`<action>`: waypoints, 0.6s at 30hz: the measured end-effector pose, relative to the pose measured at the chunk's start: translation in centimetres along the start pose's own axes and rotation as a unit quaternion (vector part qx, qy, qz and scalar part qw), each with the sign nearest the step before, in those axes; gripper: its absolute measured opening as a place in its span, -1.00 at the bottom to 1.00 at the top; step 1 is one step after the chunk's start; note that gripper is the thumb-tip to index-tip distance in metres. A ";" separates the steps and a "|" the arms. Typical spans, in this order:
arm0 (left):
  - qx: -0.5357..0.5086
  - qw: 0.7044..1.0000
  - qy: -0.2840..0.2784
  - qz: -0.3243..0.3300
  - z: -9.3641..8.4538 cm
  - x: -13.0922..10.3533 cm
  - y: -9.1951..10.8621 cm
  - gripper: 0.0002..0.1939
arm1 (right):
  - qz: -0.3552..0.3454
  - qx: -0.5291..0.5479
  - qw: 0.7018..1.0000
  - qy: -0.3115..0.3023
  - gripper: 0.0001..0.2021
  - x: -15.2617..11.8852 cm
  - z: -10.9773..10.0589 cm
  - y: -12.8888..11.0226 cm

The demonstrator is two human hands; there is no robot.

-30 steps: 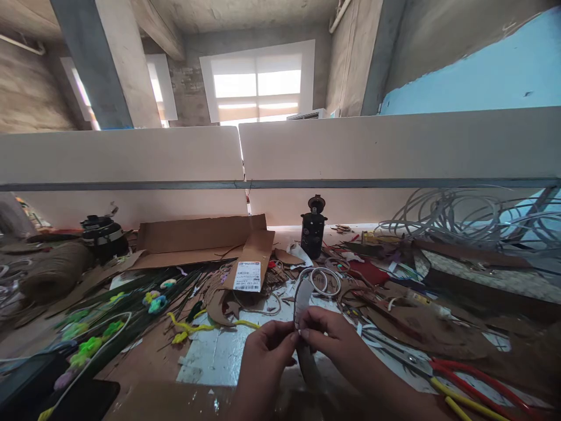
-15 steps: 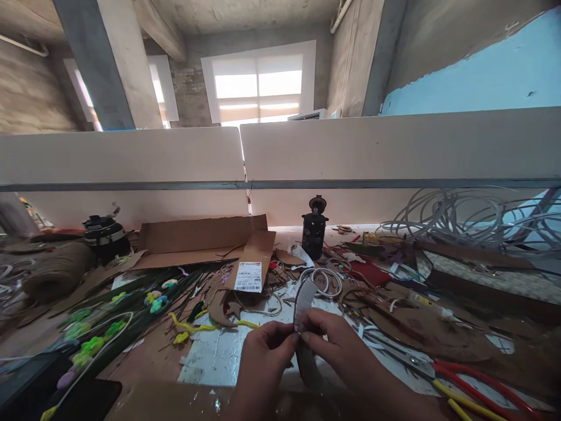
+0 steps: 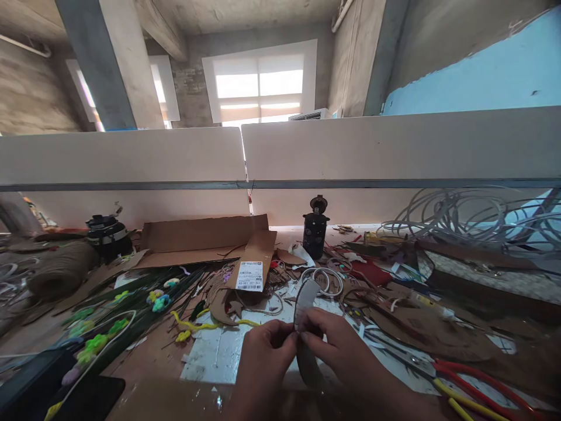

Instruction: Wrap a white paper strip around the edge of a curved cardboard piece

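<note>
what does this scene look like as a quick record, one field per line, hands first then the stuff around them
left hand: thumb and fingers pinching the curved strip
right hand: fingertips on the same strip, close beside the left
strip: curved, pale face, dark edge, end pointing up
beyond strip: white rings
right side: scissors with red handles, lying down
left side: yellow fuzzy strand
back: black bottle, upright, lid raised; labelled cardboard
back right: loose coils of wire or tubing, material unclear

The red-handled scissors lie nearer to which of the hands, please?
Right: the right hand is left of the scissors, and the left hand is farther left, beyond it.
</note>
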State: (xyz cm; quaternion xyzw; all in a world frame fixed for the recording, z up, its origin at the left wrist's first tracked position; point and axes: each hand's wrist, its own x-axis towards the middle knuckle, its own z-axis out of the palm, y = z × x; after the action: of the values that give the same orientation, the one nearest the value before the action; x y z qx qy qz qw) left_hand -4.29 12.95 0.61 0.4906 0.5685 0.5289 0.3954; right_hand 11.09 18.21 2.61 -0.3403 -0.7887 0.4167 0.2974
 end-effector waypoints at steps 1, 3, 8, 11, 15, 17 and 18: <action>0.002 1.000 0.002 0.000 0.0 0.0 0.0 -0.79 | 0.000 -0.002 1.000 0.000 -0.93 0.0 0.0 0.0; 0.003 1.000 0.007 -0.002 0.0 0.0 0.1 -0.80 | 0.001 -0.006 1.000 0.001 -0.94 0.0 0.0 0.0; -0.007 1.000 0.004 -0.013 0.1 0.0 0.4 -0.78 | 0.000 -0.002 1.000 -0.002 -0.92 0.0 0.0 0.0; -0.003 1.000 -0.004 -0.019 0.0 0.1 0.5 -0.77 | 0.003 0.004 1.000 -0.003 -0.91 0.0 0.0 0.2; -0.005 1.000 -0.009 -0.023 -0.1 0.2 0.4 -0.78 | 0.009 0.013 1.000 -0.004 -0.90 -0.1 0.0 0.2; -0.009 1.000 -0.013 -0.024 -0.2 0.2 0.3 -0.78 | 0.006 0.014 1.000 -0.004 -0.91 -0.1 0.0 0.0; -0.012 1.000 -0.015 -0.023 -0.2 0.2 0.3 -0.77 | 0.004 0.016 1.000 -0.005 -0.92 -0.1 -0.1 -0.1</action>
State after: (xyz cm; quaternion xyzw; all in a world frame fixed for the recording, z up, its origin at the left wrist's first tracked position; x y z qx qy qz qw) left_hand -4.49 13.09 0.95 0.4805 0.5674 0.5188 0.4220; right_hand 11.20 18.12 2.70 -0.3366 -0.7821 0.4321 0.2973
